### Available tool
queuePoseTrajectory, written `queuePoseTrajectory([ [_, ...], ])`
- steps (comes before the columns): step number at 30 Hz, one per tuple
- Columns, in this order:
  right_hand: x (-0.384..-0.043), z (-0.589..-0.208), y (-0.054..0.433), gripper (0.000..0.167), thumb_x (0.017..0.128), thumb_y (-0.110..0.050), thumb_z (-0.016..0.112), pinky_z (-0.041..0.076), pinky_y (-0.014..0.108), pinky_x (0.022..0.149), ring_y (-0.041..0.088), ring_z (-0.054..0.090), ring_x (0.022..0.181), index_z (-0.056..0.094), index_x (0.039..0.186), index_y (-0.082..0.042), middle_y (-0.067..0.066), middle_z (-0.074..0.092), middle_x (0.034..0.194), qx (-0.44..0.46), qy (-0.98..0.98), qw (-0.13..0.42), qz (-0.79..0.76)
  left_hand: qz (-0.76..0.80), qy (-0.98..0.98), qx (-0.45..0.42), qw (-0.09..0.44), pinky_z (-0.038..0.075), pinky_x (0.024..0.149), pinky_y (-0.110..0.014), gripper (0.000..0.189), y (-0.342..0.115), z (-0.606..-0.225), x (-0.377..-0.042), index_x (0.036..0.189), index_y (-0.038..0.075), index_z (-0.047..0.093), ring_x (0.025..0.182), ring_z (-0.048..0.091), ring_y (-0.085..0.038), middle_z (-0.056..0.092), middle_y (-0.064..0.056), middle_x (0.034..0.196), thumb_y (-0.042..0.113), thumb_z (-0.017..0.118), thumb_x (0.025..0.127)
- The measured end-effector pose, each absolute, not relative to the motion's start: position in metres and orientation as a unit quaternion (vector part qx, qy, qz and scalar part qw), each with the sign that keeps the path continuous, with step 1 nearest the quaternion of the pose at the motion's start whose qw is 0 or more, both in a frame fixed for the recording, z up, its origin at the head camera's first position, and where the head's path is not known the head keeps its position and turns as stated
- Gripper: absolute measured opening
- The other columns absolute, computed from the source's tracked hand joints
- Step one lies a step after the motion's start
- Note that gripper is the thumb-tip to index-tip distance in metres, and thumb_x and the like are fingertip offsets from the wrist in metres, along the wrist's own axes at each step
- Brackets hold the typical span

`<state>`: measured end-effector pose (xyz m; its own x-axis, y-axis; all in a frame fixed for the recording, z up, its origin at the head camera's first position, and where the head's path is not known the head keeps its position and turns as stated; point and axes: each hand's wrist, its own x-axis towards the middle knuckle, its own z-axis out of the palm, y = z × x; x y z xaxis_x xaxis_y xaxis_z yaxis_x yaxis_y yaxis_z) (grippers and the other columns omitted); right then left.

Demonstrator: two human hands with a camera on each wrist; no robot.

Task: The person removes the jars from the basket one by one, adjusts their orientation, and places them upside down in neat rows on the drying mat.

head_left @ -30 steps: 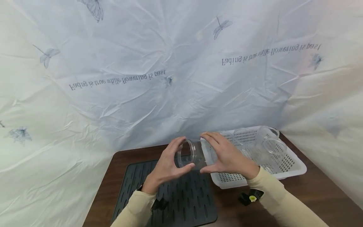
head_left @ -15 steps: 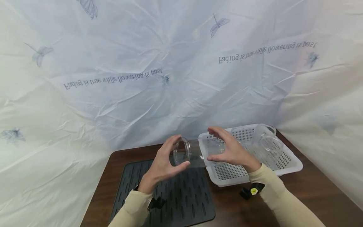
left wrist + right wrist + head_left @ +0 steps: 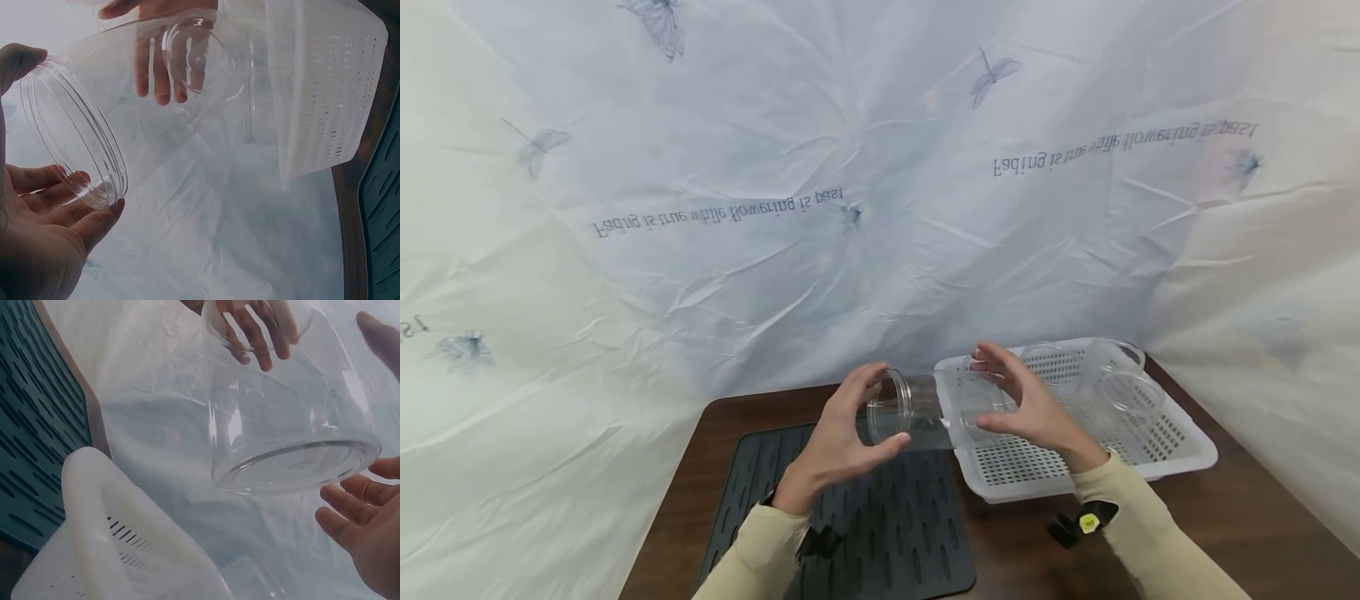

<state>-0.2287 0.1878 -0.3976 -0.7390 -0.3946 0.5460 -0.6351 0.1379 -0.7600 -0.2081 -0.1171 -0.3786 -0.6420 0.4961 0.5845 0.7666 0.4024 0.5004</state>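
Observation:
A clear wide-mouthed jar (image 3: 928, 408) is held on its side above the dark mat. My left hand (image 3: 841, 442) grips its threaded mouth end, thumb and fingers spread around the rim (image 3: 94, 131). At the base end, my right hand (image 3: 1037, 412) is spread, with the thumb apart from the jar. In the right wrist view, the right fingertips lie right at the edge of the jar's round base (image 3: 300, 465). Through the clear wall, the left wrist view shows the right fingers (image 3: 159, 72) extended.
A white perforated basket (image 3: 1195, 450) stands at the right of the brown table (image 3: 1247, 500), with several clear jars (image 3: 1131, 392) inside. A dark ribbed drying mat (image 3: 887, 525) lies to its left. Behind hangs a pale printed sheet (image 3: 895, 275).
My right hand has slid rightward along the jar towards its base and loosened, uncovering more of the wall. The left hand keeps its grip at the mouth end. The head view shifts slightly.

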Motion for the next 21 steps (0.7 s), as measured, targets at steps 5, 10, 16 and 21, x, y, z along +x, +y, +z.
queuePoseTrajectory([
  [5,-0.226,-0.404,0.192,0.09,0.08,0.004,0.074,0.036,0.015,0.108,0.026,0.038,0.139,0.025,0.154,-0.008,0.027,0.034,0.148,0.337,-0.731,0.078,0.588,-0.398,-0.81,-0.395,0.172,0.042,0.11,-0.039,0.08,-0.115,-0.379,-0.21,0.152,0.021,0.03,0.137,0.043,-0.026,0.038,-0.009,0.151,0.038,0.073,0.086],
  [10,-0.228,-0.409,0.191,0.088,0.083,0.0,0.073,0.028,0.01,0.11,0.012,0.031,0.143,0.021,0.154,0.0,0.03,0.028,0.151,0.342,-0.713,0.065,0.608,-0.408,-0.804,-0.395,0.176,0.042,0.11,-0.039,0.079,-0.117,-0.379,-0.21,0.152,0.022,0.031,0.137,0.043,-0.027,0.037,-0.011,0.151,0.037,0.073,0.087],
  [16,-0.229,-0.413,0.188,0.087,0.085,-0.004,0.073,0.034,0.019,0.112,0.012,0.028,0.145,0.018,0.152,0.007,0.012,0.029,0.154,0.357,-0.677,0.052,0.641,-0.413,-0.8,-0.399,0.175,0.041,0.111,-0.038,0.078,-0.118,-0.379,-0.21,0.152,0.022,0.03,0.138,0.042,-0.029,0.036,-0.01,0.151,0.038,0.072,0.088],
  [21,-0.227,-0.414,0.188,0.086,0.087,-0.01,0.073,0.035,0.016,0.109,0.027,0.022,0.146,0.019,0.154,0.0,0.015,0.022,0.157,0.339,-0.685,0.04,0.644,-0.415,-0.801,-0.395,0.173,0.04,0.112,-0.036,0.079,-0.117,-0.379,-0.21,0.152,0.022,0.029,0.139,0.041,-0.026,0.036,-0.007,0.152,0.038,0.073,0.087],
])
